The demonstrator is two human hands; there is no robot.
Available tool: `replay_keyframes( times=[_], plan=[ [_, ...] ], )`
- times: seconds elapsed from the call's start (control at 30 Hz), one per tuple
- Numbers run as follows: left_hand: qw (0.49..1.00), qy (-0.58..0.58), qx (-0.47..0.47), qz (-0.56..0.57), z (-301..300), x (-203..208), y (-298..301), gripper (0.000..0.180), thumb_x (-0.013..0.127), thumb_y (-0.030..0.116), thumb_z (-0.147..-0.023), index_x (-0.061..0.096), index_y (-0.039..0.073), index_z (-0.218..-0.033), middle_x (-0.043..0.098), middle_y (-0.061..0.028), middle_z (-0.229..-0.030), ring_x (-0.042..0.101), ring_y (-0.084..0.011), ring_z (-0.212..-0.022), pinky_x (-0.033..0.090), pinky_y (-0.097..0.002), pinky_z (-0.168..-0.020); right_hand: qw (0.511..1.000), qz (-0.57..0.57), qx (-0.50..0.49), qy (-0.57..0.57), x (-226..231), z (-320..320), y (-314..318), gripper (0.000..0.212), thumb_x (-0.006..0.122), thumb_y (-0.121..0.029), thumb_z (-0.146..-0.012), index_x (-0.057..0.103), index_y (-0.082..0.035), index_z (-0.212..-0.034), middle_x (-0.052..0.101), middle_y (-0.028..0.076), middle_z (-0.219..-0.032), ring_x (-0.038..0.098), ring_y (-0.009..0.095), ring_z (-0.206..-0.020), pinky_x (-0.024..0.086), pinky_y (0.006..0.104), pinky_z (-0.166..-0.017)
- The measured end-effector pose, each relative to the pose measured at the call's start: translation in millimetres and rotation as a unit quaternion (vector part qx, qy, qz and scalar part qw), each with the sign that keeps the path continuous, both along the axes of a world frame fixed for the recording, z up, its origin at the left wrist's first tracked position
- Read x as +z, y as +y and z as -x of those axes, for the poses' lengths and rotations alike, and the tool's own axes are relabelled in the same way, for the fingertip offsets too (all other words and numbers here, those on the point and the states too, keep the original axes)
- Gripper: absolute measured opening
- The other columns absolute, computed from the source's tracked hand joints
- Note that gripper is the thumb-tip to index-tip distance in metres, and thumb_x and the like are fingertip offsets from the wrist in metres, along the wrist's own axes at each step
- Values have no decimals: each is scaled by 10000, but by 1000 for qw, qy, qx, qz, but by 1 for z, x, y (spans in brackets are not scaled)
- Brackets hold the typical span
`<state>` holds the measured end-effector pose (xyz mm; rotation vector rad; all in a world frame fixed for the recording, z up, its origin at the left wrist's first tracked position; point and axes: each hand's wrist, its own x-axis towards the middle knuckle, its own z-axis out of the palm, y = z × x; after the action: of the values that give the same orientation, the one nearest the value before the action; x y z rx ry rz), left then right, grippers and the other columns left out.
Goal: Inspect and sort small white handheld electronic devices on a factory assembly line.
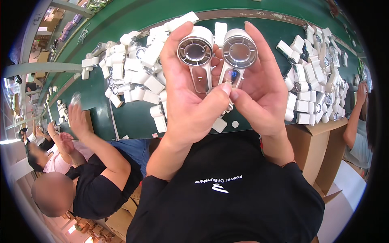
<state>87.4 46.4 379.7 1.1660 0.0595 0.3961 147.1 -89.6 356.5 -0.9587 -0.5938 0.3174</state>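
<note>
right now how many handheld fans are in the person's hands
2: the left fan rests in the left hand; the right fan, its display lit blue, is in the right hand. No third shows there.

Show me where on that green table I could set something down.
The table is bare between its near edge and the left pile, left of the left hand. Another bare patch separates that pile from a neighbour's raised hand. The left pile and right pile are crowded.
</note>
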Motion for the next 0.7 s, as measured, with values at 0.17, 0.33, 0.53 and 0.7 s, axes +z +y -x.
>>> replay_keyframes(
  times=[0.17, 0.33, 0.53, 0.7],
  plan=[
    [1000, 10, -15, -7, 1, -2, 3, 919, 590, -121, -837, 220, 97, -1649, 486, -99, -1371, 551, -172, -1222, 523, -335, -1038, 1000, 10, -2, -15, -2, -2, 1, 904, 619, 119, -932, 149, 78, -1703, 529, 231, -1541, 554, 311, -1443, 502, 426, -1168],
    [1000, 23, -11, -5, 1, 0, 3, 925, 583, -116, -835, 214, 94, -1657, 493, -100, -1362, 554, -172, -1206, 523, -332, -1004, 1000, 10, 3, -4, -4, -3, 3, 906, 621, 119, -928, 156, 76, -1703, 531, 233, -1543, 555, 309, -1444, 501, 431, -1168],
    [1000, 9, -2, 2, 4, -4, 6, 933, 593, -94, -865, 198, 120, -1683, 490, -105, -1384, 548, -186, -1224, 521, -346, -1029, 1000, 2, -10, 10, -5, -2, 3, 887, 627, 91, -927, 194, 56, -1699, 576, 253, -1493, 630, 330, -1365, 520, 450, -1153],
    [996, 24, -75, 40, 13, -3, 20, 881, 590, -14, -997, 130, 136, -1733, 570, -177, -1446, 639, -213, -1220, 576, -355, -965, 997, 1, 18, 75, 3, -6, -5, 828, 644, -5, -947, 264, 39, -1681, 646, 254, -1374, 730, 299, -1173, 613, 439, -1001]
  ],
)
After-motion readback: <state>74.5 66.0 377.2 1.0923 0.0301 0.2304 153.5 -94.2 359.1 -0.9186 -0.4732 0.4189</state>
